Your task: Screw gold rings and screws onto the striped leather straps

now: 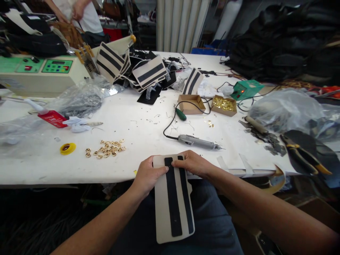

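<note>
A beige panel with two black stripes hangs over my lap, its top end near the table's front edge. My left hand grips its upper left edge, the thumb lying on the wider black stripe. From the right, my right hand holds the top right corner, its thumb on the same stripe close to the left thumb. The fingers behind the panel are hidden. Beyond the hands, a grey electric screwdriver lies on the white table. Gold metal rings are scattered to the left.
More striped panels are piled at the back. Two small cardboard boxes, a green power unit, pliers and a plastic bag stand or lie rightward. At left are a control machine, a red bottle and another person.
</note>
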### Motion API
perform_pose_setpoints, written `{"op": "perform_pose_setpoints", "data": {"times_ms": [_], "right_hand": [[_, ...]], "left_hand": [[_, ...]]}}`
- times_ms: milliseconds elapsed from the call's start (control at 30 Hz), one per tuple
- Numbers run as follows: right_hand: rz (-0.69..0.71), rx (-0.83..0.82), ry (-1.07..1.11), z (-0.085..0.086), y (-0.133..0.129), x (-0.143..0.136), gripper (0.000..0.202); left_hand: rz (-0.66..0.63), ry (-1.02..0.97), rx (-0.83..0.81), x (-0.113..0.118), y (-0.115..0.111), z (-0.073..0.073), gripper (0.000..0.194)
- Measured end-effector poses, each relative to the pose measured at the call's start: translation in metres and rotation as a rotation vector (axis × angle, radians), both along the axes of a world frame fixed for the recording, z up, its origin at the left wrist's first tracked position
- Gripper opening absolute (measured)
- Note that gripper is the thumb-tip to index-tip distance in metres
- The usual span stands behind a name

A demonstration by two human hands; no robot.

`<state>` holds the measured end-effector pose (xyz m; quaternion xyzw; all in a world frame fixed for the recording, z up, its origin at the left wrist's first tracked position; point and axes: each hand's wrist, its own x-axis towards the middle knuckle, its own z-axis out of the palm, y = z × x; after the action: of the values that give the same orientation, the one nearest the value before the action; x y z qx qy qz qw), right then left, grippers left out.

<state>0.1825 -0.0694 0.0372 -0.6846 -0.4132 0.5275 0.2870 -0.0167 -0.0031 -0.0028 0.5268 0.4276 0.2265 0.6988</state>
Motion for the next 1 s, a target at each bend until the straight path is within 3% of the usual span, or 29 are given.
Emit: {"op": "perform_pose_setpoints", "data": {"times_ms": [200, 467, 700, 800, 900, 1000], "right_hand": [[0.041, 0.001, -0.19, 0.003, 0.009, -0.001, 0.024], [0.092, -0.031, -0.417, 0.0, 0.013, -0.007, 0.02], [0.114, -0.067, -0.539, 0.007, 0.018, -0.009, 0.016], [0.108, -0.078, -0.553, 0.006, 0.018, -0.009, 0.013], [0.109, -0.076, -0.549, 0.005, 0.016, -0.008, 0.015], [0.108, -0.065, -0.549, 0.005, 0.014, -0.006, 0.017]], "left_hand": [[-0.034, 0.155, 0.176, 0.01, 0.011, 0.008, 0.035], [-0.122, 0.459, 0.395, 0.019, 0.014, 0.002, 0.037], [-0.13, 0.514, 0.479, 0.025, 0.008, 0.007, 0.029], [-0.131, 0.546, 0.549, 0.024, 0.005, 0.01, 0.037], [-0.1, 0.553, 0.737, 0.02, 0.0, 0.009, 0.057], [-0.095, 0.475, 1.055, 0.013, -0.005, -0.001, 0.046]]}}
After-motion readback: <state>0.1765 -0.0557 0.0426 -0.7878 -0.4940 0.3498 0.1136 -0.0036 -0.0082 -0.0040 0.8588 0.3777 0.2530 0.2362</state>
